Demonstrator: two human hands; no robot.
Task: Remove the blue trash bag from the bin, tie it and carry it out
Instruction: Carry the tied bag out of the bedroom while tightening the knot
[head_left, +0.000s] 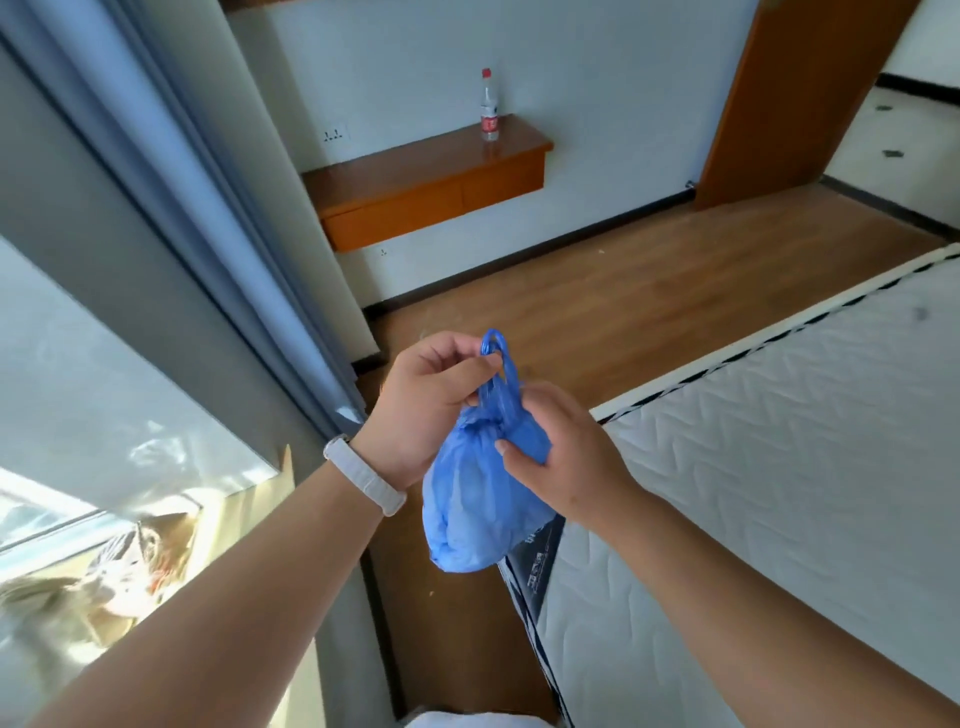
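While held: blue trash bag (480, 499) hangs beside the mattress (769, 467) corner.
Left hand (431, 410): fingers pinched shut on the bag's drawstring loops.
Right hand (563, 457): fingers closed around the gathered neck.
Writing: mattress-side print, unreadable; bottle (488, 106) label red, illegible.
Open room: bare wood floor (597, 296) beyond the mattress edge.

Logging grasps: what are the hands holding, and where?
Both hold the blue plastic trash bag: left hand grips its drawstring loops, right hand pinches the gathered neck.
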